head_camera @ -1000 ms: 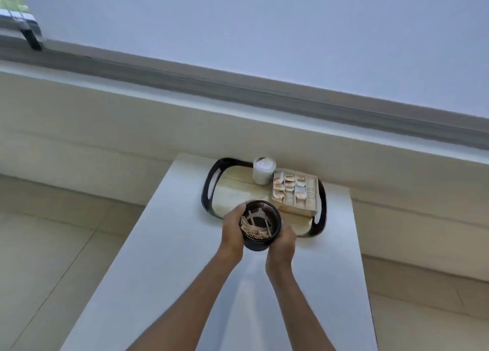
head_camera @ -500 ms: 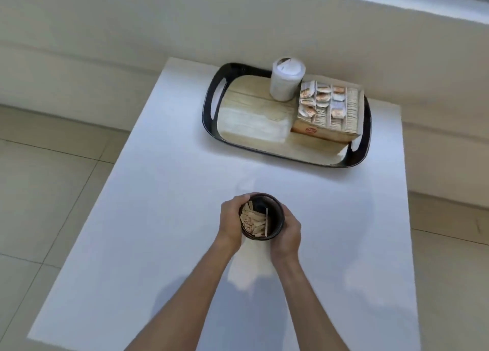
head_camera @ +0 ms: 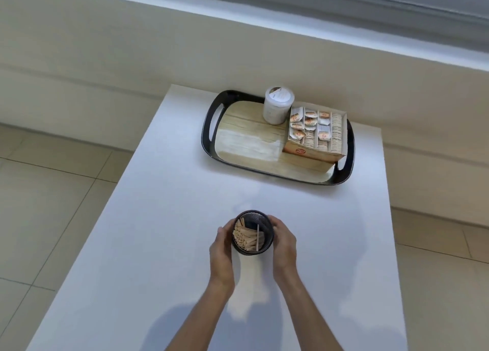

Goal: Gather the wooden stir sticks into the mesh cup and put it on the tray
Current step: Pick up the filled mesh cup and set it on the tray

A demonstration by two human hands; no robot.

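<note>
A black mesh cup (head_camera: 260, 219) stands on the white table near its middle, with several wooden stir sticks (head_camera: 244, 238) leaning inside it. My left hand (head_camera: 221, 252) holds the cup's left side and my right hand (head_camera: 284, 247) holds its right side, fingers curled round the wall. The black-rimmed tray (head_camera: 209, 128) with a wood-look floor lies at the far end of the table, well apart from the cup. Its front-left part is bare.
On the tray stand a white lidded cup (head_camera: 277, 108) and a cardboard box of sachets (head_camera: 315, 134). The white table (head_camera: 158, 218) ends close to both sides; tiled floor (head_camera: 47, 191) lies to the left and right. A low wall ledge runs behind.
A second ago the cup was held up in front of the tray; now it is low at the table's middle. The view has tilted downward and both hands keep their hold.
</note>
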